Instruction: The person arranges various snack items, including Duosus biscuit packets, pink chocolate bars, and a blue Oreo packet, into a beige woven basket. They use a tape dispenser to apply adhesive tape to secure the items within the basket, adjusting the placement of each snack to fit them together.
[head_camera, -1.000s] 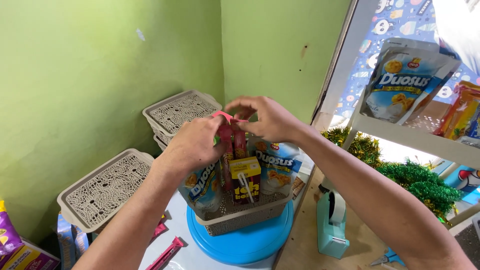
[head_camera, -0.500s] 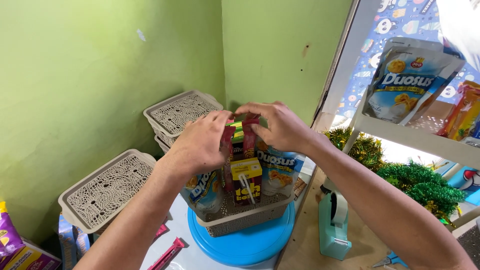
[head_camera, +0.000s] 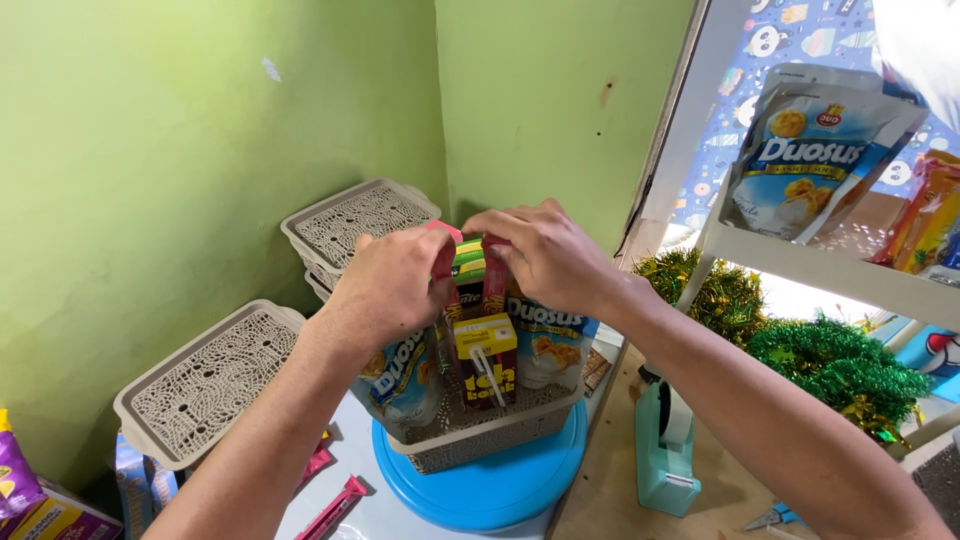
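A round blue plastic turntable (head_camera: 490, 490) on the pale tabletop (head_camera: 385, 515) carries a beige woven-pattern plastic basket (head_camera: 480, 430), with upturned beige baskets (head_camera: 205, 375) stacked toward nine and eleven o'clock against the green wall (head_camera: 150, 150) and a teal tape dispenser (head_camera: 665, 450) at four o'clock before green tinsel (head_camera: 840, 365). Inside the basket, blue-and-white snack pouches (head_camera: 550, 340) flank a small yellow-and-red drink carton (head_camera: 487, 360) in front. Behind it stand slim pink-red snack sticks (head_camera: 493, 280); the left hand (head_camera: 395, 285) pinches one stick's top, the right hand (head_camera: 545, 255) pinches the other's.
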